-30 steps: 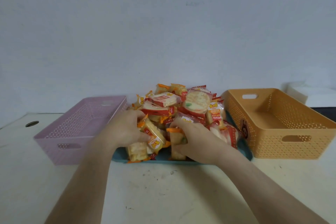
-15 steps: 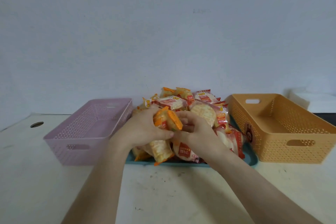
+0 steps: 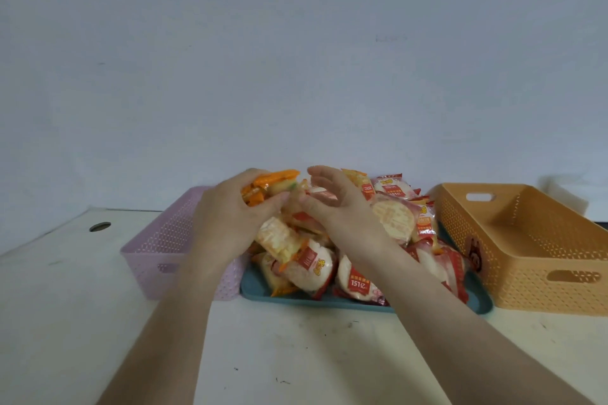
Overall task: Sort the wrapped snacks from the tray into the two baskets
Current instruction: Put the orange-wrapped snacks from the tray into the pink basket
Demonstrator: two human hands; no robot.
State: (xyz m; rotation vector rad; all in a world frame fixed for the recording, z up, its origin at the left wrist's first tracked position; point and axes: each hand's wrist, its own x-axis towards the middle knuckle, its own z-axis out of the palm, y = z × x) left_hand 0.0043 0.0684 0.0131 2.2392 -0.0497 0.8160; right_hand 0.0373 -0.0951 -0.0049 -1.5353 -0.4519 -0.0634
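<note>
A teal tray (image 3: 263,289) holds a heap of wrapped snacks (image 3: 394,223), some in orange wrappers and some in red. My left hand (image 3: 227,220) is raised above the heap's left side, closed around orange-wrapped snacks (image 3: 269,184). My right hand (image 3: 332,204) hovers just right of it with fingers curled and apart; whether it grips anything I cannot tell. A lilac basket (image 3: 154,253) stands left of the tray, an orange basket (image 3: 526,260) to the right. Both look empty where visible.
Everything rests on a white table (image 3: 296,355) against a plain wall. A round cable hole (image 3: 99,226) lies at the far left. A white object (image 3: 566,191) sits behind the orange basket.
Both hands have risen from the front of the heap to above its top. The left hand has lifted orange-wrapped snacks out of the pile, and the right hand's fingers have spread.
</note>
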